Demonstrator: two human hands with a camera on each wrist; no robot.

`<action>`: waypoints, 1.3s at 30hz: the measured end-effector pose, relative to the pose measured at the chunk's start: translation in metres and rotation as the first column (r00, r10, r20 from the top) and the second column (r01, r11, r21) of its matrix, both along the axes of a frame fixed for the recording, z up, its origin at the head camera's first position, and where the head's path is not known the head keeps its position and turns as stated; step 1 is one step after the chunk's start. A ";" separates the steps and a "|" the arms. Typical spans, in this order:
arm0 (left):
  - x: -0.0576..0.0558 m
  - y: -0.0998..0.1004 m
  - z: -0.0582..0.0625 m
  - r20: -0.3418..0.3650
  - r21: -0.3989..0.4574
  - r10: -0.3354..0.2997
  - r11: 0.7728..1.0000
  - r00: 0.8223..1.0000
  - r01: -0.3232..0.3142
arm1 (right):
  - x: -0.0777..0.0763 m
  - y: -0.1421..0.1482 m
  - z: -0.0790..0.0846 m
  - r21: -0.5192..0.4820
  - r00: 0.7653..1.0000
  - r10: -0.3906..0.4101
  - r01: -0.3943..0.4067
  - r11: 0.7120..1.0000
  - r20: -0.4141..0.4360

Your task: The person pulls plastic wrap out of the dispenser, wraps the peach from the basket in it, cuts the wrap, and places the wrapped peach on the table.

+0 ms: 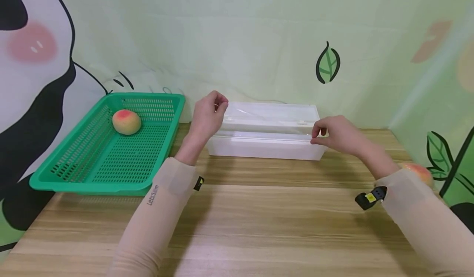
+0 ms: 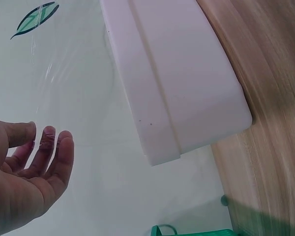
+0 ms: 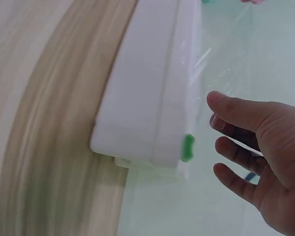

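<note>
A long white cling film dispenser sits on the table by the wall, its lid raised at the back. Clear cling film stretches up from it, barely visible except for its shiny creases. My left hand pinches one corner of the film between thumb and forefinger, above the dispenser's left end. Over the right end, my right hand pinches the other corner, thumb and forefinger together. A green piece shows at the dispenser's end in the right wrist view.
To the left stands a green plastic basket with a peach inside. Another peach lies at the far right, partly hidden by my right sleeve. A printed cloth wall rises behind the wooden table.
</note>
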State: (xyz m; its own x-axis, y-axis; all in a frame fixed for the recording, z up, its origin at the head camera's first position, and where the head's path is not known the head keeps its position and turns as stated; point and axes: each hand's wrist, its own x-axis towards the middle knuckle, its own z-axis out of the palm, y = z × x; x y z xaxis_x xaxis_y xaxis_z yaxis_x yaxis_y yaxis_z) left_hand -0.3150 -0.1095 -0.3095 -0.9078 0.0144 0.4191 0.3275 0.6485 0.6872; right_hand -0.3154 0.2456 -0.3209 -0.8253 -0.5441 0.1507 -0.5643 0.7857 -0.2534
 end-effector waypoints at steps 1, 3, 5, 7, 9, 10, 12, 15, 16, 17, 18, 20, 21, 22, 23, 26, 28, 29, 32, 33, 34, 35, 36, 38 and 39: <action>0.000 0.000 0.000 -0.001 -0.004 0.001 1.000 1.000 -0.001 | 0.000 0.002 0.002 -0.020 1.000 -0.009 0.009 1.000 0.001; 0.001 0.000 0.000 -0.003 -0.012 0.004 1.000 1.000 -0.004 | 0.001 0.005 0.006 -0.067 0.999 -0.033 0.034 0.997 0.006; 0.002 0.000 0.001 -0.006 -0.017 0.007 1.000 1.000 -0.007 | 0.002 0.008 0.011 -0.111 0.998 -0.057 0.058 0.992 0.006; 0.003 0.001 0.002 -0.004 -0.017 0.013 1.000 1.000 -0.013 | 0.003 0.010 0.016 -0.142 0.997 -0.077 0.075 0.987 -0.007; 0.004 0.001 0.002 -0.004 -0.015 0.019 1.000 1.000 -0.019 | 0.004 0.012 0.020 -0.161 0.996 -0.093 0.090 0.983 -0.015; 0.004 0.001 0.003 -0.004 -0.013 0.021 1.000 1.000 -0.021 | 0.004 0.012 0.022 -0.168 0.995 -0.097 0.092 0.982 -0.023; 0.004 0.001 0.004 -0.004 -0.012 0.026 1.000 1.000 -0.026 | 0.004 0.012 0.025 -0.179 0.994 -0.102 0.095 0.979 -0.031; 0.004 0.000 0.005 -0.013 -0.017 0.032 0.999 0.999 -0.032 | 0.005 0.012 0.027 -0.194 0.991 -0.123 0.111 0.975 -0.051; 0.005 0.000 0.005 -0.018 -0.019 0.034 0.999 0.999 -0.035 | 0.005 0.012 0.028 -0.203 0.989 -0.131 0.116 0.972 -0.062; 0.005 0.000 0.006 -0.024 -0.021 0.038 0.999 0.999 -0.038 | 0.006 0.012 0.029 -0.212 0.987 -0.140 0.121 0.970 -0.077; 0.005 0.000 0.006 -0.031 -0.023 0.041 0.999 0.999 -0.042 | 0.006 0.011 0.030 -0.224 0.984 -0.148 0.124 0.967 -0.095; 0.007 0.000 0.008 -0.045 -0.027 0.049 0.998 0.998 -0.050 | 0.006 0.011 0.031 -0.252 0.979 -0.165 0.129 0.959 -0.124; 0.008 0.000 0.009 -0.050 -0.027 0.053 0.998 0.997 -0.055 | 0.006 0.010 0.032 -0.265 0.976 -0.172 0.131 0.955 -0.137; 0.008 0.000 0.010 -0.056 -0.027 0.056 0.998 0.997 -0.058 | 0.006 0.010 0.033 -0.277 0.973 -0.179 0.134 0.951 -0.145; 0.009 0.000 0.011 -0.059 -0.027 0.059 0.998 0.997 -0.061 | 0.006 0.009 0.033 -0.285 0.971 -0.189 0.140 0.948 -0.150; 0.011 0.000 0.013 -0.060 -0.022 0.064 0.998 0.996 -0.065 | 0.007 0.007 0.035 -0.304 0.965 -0.224 0.174 0.937 -0.138; 0.011 0.000 0.013 -0.059 -0.019 0.066 0.998 0.996 -0.068 | 0.008 0.007 0.035 -0.313 0.960 -0.248 0.196 0.929 -0.134; 0.012 0.000 0.014 -0.059 -0.018 0.068 0.997 0.996 -0.069 | 0.008 0.006 0.036 -0.322 0.957 -0.256 0.201 0.925 -0.136; 0.013 0.000 0.016 -0.063 -0.012 0.075 0.997 0.995 -0.076 | 0.009 0.005 0.037 -0.353 0.952 -0.268 0.203 0.913 -0.148; 0.014 0.000 0.016 -0.066 -0.013 0.077 0.997 0.995 -0.078 | 0.010 0.005 0.037 -0.359 0.950 -0.273 0.203 0.911 -0.154; 0.015 0.000 0.017 -0.073 -0.013 0.078 0.997 0.994 -0.079 | 0.010 0.005 0.038 -0.370 0.949 -0.274 0.201 0.907 -0.156; 0.015 0.000 0.018 -0.077 -0.015 0.079 0.997 0.994 -0.080 | 0.011 0.004 0.039 -0.379 0.949 -0.275 0.200 0.903 -0.155; 0.016 0.000 0.019 -0.082 -0.018 0.081 0.996 0.993 -0.082 | 0.011 0.004 0.039 -0.385 0.948 -0.277 0.200 0.901 -0.155; 0.018 -0.001 0.020 -0.095 -0.023 0.078 0.996 0.992 -0.081 | 0.012 0.004 0.040 -0.384 0.947 -0.278 0.198 0.902 -0.164; 0.019 -0.001 0.021 -0.100 -0.025 0.077 0.996 0.992 -0.080 | 0.012 0.004 0.041 -0.383 0.946 -0.276 0.194 0.903 -0.171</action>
